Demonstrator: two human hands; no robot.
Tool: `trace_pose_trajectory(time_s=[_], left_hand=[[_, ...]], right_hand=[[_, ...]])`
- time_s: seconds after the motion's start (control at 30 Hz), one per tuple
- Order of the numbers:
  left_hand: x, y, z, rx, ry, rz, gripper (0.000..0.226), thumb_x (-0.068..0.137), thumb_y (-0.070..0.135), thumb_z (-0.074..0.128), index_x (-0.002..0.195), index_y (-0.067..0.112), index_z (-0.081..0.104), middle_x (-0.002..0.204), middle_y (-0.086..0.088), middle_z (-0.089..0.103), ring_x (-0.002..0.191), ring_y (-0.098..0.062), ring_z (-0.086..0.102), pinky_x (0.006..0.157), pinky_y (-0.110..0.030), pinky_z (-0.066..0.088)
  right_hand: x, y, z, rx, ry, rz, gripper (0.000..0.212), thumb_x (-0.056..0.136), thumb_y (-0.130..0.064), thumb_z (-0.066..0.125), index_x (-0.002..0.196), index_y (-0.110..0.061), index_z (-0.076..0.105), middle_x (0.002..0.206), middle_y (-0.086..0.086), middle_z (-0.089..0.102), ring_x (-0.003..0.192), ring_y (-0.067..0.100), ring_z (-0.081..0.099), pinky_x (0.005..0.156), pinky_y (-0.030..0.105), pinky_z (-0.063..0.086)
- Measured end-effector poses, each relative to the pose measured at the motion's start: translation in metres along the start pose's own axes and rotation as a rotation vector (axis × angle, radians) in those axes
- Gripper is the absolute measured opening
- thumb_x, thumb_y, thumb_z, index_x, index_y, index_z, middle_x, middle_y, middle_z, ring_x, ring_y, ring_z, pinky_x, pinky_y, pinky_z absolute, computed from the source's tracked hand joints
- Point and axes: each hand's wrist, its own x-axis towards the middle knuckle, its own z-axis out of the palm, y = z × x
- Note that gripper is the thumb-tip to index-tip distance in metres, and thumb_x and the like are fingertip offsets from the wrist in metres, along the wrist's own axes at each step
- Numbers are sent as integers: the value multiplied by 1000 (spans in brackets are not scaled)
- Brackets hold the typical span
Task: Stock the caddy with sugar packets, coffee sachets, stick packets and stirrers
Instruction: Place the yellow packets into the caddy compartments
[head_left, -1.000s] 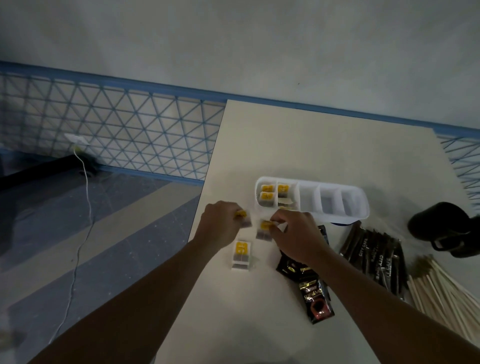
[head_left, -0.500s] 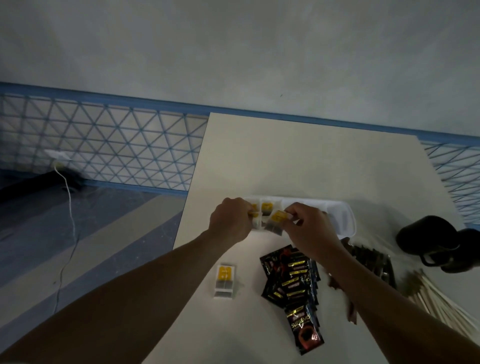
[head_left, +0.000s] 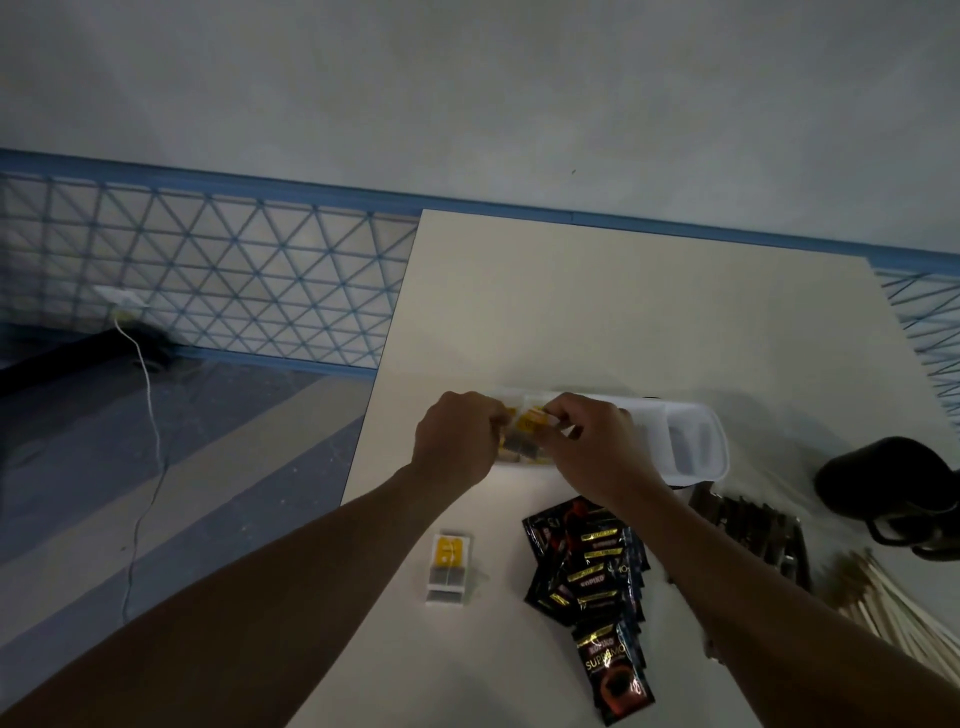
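The white caddy (head_left: 696, 415) lies across the middle of the cream table, its left end hidden by my hands. My left hand (head_left: 453, 439) and my right hand (head_left: 597, 447) meet over that left end, each pinching a yellow-labelled sugar packet (head_left: 531, 422) among others standing in the compartment. One more sugar packet (head_left: 448, 569) lies alone on the table nearer me. Black coffee sachets (head_left: 587, 571) are fanned out below my right wrist. Dark stick packets (head_left: 753, 525) lie to their right, and wooden stirrers (head_left: 904, 613) are heaped at the right edge.
A black mug (head_left: 883, 478) sits right of the caddy. The table's left edge (head_left: 384, 353) drops to a blue and grey floor, where a white cable (head_left: 150, 415) runs from a wall socket. Behind the table stands a wall.
Both hands lifted a sugar packet each from the table and carried them up and forward into the caddy's left end. The camera tilted, so the table contents sit lower in view.
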Motion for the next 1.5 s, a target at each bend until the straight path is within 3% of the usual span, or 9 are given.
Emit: trace_pose_trajectory(time_s=[0.2, 0.3, 0.4, 0.57, 0.73, 1.0, 1.2, 1.33, 1.5], left_hand=[[-7, -37, -15, -157, 77, -24, 20, 84, 17, 70, 99, 28, 76, 96, 7, 75, 87, -15, 69, 78, -35, 58], [-10, -44, -16, -179, 114, -29, 15, 85, 21, 70, 99, 25, 75, 94, 8, 75, 86, -10, 68, 80, -31, 56], [-16, -43, -17, -184, 135, -80, 12, 87, 26, 69, 98, 23, 73, 90, 7, 73, 82, -10, 66, 77, -26, 53], [-32, -53, -18, -132, -53, -223, 15, 88, 32, 68, 96, 20, 68, 90, 4, 68, 85, -15, 63, 74, -27, 50], [-48, -64, -13, -86, -259, -261, 14, 84, 33, 69, 92, 22, 68, 96, -1, 69, 91, -19, 63, 76, -28, 49], [-59, -65, -4, -3, -486, -272, 48, 80, 38, 76, 117, 10, 63, 111, -9, 69, 96, -24, 66, 81, -30, 53], [-64, -60, -7, 56, -550, -312, 61, 74, 48, 79, 120, 13, 58, 116, -9, 63, 105, -30, 62, 86, -35, 52], [-74, -55, -3, 98, -556, -306, 62, 70, 36, 84, 119, 16, 50, 117, -9, 59, 104, -31, 60, 79, -36, 51], [-87, -51, 6, 116, -498, -245, 67, 73, 26, 80, 126, 13, 41, 118, -13, 59, 109, -35, 60, 87, -40, 51]], right_hand=[[13, -12, 31, -104, -160, -7, 15, 84, -15, 61, 77, -28, 63, 72, -8, 64, 70, 12, 57, 58, 26, 44], [17, -13, 33, -156, -157, 15, 14, 81, -14, 56, 83, -22, 68, 75, -5, 66, 76, 19, 59, 67, 33, 52], [20, -10, 31, -192, -125, 13, 17, 80, -16, 53, 84, -20, 68, 70, -5, 64, 76, 22, 58, 63, 32, 49], [16, -8, 36, -256, -65, -44, 16, 87, -23, 55, 96, -25, 69, 81, -4, 69, 81, 24, 58, 62, 28, 36], [14, -9, 39, -286, -75, -80, 16, 91, -27, 55, 101, -24, 66, 94, -3, 73, 87, 26, 63, 65, 27, 36], [15, -15, 34, -199, -34, -8, 9, 87, -19, 54, 93, -19, 61, 86, 4, 68, 86, 30, 58, 64, 33, 41], [19, -12, 33, -210, -133, 61, 8, 84, -28, 50, 91, -24, 53, 88, 6, 64, 88, 33, 55, 65, 34, 38], [19, -9, 37, -235, -190, 58, 16, 78, -35, 44, 91, -27, 51, 90, 9, 65, 88, 34, 57, 66, 35, 39], [20, -6, 40, -255, -206, 47, 15, 82, -33, 45, 95, -28, 51, 94, 9, 66, 89, 35, 59, 68, 35, 41]])
